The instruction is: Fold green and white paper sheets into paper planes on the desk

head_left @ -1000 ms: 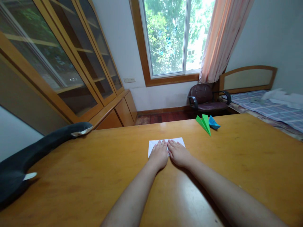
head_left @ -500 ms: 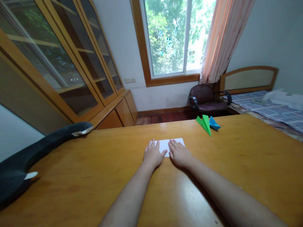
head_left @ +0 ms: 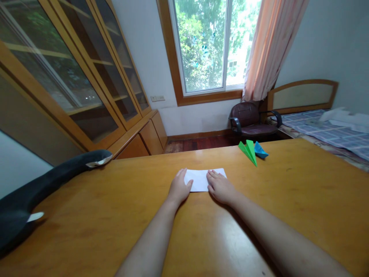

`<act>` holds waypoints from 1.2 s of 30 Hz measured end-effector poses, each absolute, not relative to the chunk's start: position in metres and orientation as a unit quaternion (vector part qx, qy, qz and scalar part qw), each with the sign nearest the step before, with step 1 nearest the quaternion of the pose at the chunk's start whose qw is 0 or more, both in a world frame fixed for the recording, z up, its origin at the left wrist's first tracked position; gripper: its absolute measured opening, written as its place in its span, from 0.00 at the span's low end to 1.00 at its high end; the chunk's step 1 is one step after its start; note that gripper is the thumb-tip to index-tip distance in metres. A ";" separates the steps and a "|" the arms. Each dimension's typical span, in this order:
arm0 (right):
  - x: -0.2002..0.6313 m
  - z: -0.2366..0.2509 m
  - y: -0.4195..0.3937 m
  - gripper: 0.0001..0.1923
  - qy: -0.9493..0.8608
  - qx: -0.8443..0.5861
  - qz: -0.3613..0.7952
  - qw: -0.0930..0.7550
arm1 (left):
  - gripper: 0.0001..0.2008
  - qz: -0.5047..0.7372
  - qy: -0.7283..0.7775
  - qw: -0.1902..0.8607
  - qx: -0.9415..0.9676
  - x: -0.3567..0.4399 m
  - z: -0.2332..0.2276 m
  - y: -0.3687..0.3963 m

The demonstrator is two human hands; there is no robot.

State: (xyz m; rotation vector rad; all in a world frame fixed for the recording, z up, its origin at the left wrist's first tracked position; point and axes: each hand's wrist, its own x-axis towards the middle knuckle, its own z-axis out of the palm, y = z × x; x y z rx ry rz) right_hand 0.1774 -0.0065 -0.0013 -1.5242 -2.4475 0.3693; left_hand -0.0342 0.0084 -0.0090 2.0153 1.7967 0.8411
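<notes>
A folded white sheet of paper (head_left: 198, 179) lies flat on the wooden table (head_left: 115, 215), a little beyond the middle. My left hand (head_left: 178, 188) rests flat at the paper's left edge, fingers together. My right hand (head_left: 220, 187) lies flat on the paper's right part, pressing it down. Neither hand grips anything. Farther back on the right sit a green paper plane (head_left: 248, 151) and a blue paper plane (head_left: 261, 150), side by side and touching.
A dark plush toy (head_left: 37, 188) stretches along the table's left edge. Behind the table stand a maroon armchair (head_left: 250, 119), a bed (head_left: 331, 130) at the right, glass-fronted cabinets (head_left: 72, 77) at the left and a window (head_left: 213, 42).
My left hand has slid leftwards across the paper from beside my right hand to the paper's left edge, uncovering the paper's middle. My right hand has stayed put.
</notes>
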 end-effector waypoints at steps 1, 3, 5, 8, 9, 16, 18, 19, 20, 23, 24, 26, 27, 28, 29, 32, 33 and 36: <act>0.178 -0.002 -0.006 0.30 -0.837 -0.518 0.127 0.122 | 0.28 0.338 0.626 0.180 0.679 -0.035 -0.010 0.010; 0.179 -0.002 -0.006 0.30 -0.838 -0.514 0.129 0.132 | 0.29 0.417 0.625 0.256 0.608 -0.035 -0.011 0.014; 0.179 -0.003 -0.006 0.30 -0.838 -0.511 0.129 0.144 | 0.30 0.474 0.621 0.334 0.528 -0.033 -0.011 0.017; 0.178 -0.004 -0.007 0.30 -0.841 -0.500 0.126 0.166 | 0.31 0.517 0.626 0.384 0.440 -0.029 -0.007 0.017; 0.178 -0.005 -0.007 0.30 -0.842 -0.495 0.124 0.175 | 0.32 0.520 0.625 0.399 0.424 -0.028 -0.005 0.017; 0.193 -0.014 0.012 0.32 -0.715 -0.598 0.121 0.342 | 0.39 0.545 0.534 0.495 0.417 -0.030 0.002 0.013; 0.202 -0.016 0.022 0.37 -0.641 -0.617 0.184 0.418 | 0.36 0.571 0.497 0.483 0.441 -0.031 0.002 0.013; 0.206 -0.017 0.026 0.38 -0.600 -0.614 0.240 0.454 | 0.33 0.579 0.485 0.475 0.452 -0.032 0.002 0.013; 0.210 -0.017 0.029 0.40 -0.563 -0.601 0.297 0.484 | 0.30 0.585 0.475 0.468 0.461 -0.033 0.002 0.013; 0.217 -0.016 0.032 0.40 -0.502 -0.520 0.431 0.540 | 0.21 0.595 0.456 0.463 0.473 -0.033 0.003 0.012; 0.217 -0.015 0.031 0.38 -0.491 -0.500 0.455 0.550 | 0.19 0.596 0.450 0.468 0.473 -0.033 0.003 0.011; 0.217 -0.012 0.028 0.32 -0.472 -0.486 0.473 0.563 | 0.16 0.591 0.443 0.482 0.472 -0.032 0.004 0.010; 0.216 -0.010 0.027 0.28 -0.465 -0.488 0.473 0.567 | 0.15 0.587 0.442 0.486 0.472 -0.032 0.005 0.009; 0.216 -0.009 0.025 0.25 -0.460 -0.491 0.470 0.571 | 0.15 0.585 0.444 0.488 0.472 -0.032 0.005 0.009; 0.215 -0.007 0.024 0.22 -0.457 -0.492 0.468 0.574 | 0.16 0.583 0.447 0.487 0.473 -0.032 0.006 0.009; 0.215 -0.004 0.023 0.20 -0.453 -0.492 0.466 0.580 | 0.16 0.578 0.460 0.475 0.479 -0.033 0.006 0.010; 0.215 -0.003 0.023 0.19 -0.452 -0.492 0.465 0.581 | 0.16 0.576 0.463 0.471 0.481 -0.033 0.005 0.010; 0.216 -0.002 0.023 0.19 -0.457 -0.494 0.458 0.580 | 0.15 0.578 0.470 0.462 0.482 -0.034 0.005 0.011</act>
